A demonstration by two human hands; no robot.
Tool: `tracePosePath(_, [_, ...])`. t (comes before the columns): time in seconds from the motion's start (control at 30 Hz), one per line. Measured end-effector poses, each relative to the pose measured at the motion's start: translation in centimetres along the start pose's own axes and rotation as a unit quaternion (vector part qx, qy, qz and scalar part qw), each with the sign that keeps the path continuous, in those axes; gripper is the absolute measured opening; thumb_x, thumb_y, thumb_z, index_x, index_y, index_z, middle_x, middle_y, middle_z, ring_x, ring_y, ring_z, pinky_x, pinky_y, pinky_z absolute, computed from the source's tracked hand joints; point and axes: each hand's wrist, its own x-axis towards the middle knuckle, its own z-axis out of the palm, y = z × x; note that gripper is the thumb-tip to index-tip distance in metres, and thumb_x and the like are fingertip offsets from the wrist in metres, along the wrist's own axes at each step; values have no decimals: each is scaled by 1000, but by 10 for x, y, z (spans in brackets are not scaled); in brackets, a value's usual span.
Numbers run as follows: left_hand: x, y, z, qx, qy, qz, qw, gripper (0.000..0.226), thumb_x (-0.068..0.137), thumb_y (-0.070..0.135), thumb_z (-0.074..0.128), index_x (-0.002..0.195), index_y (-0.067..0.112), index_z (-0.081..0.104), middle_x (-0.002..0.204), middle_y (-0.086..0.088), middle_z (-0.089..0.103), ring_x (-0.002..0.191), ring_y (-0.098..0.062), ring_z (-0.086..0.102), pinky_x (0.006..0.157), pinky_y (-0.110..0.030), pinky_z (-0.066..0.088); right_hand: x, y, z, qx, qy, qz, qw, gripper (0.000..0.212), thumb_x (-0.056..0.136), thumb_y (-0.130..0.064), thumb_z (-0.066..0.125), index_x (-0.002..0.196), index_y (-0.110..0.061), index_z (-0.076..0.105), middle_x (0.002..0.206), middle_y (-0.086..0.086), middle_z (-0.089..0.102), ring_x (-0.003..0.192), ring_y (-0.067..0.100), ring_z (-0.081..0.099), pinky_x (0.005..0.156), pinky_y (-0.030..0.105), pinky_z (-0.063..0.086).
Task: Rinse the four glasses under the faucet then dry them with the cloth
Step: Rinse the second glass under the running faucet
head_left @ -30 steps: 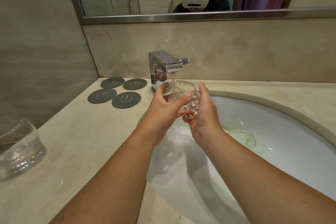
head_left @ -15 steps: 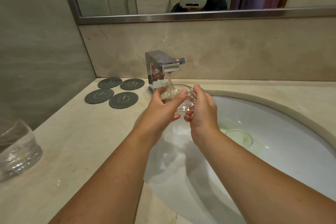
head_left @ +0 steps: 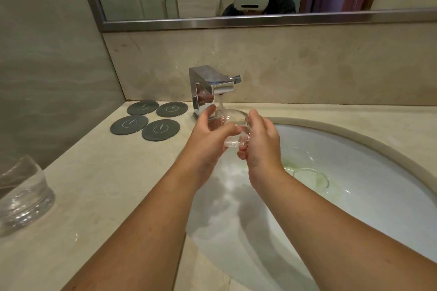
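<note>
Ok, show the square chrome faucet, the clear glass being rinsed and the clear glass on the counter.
Square chrome faucet [head_left: 208,74]: head view, top face.
Rinsed clear glass [head_left: 233,142]: head view, base.
Counter clear glass [head_left: 23,198]: head view, side wall.

We logged the counter [head_left: 99,186] as cream-beige with faint veining. Sink [head_left: 369,149] white, with a pale green tinge low in its bowl. Coasters [head_left: 160,129] charcoal grey, each bearing a thin white line emblem. Faucet [head_left: 205,80] shone chrome silver. Glass [head_left: 234,120] was clear, colourless.

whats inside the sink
A glass sits in the sink amid greenish residue. Above, the left hand and right hand hold a second glass under the faucet. The forearms hide part of the basin; no drain shows.
</note>
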Motion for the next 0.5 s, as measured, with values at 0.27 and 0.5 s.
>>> tracePosePath(0.27, [-3,-2,1,37,13,-26,999,102,66,67,82,152,23,50,122,0,71,87,-13,68,72,-25,55,-3,4,5,-39,8,-68,997,39,79,-69,60,103,-40,67,110,-4,76,91,22,62,85,43,53])
tracePosePath(0.5, [-2,2,-1,-18,28,-12,999,73,96,16,77,158,22,39,121,-3,71,112,-19,73,97,-40,60,1,3,1,-34,-2,-13,999,45,96,-64,60,117,-25,67,102,1,74,71,19,57,56,33,43])
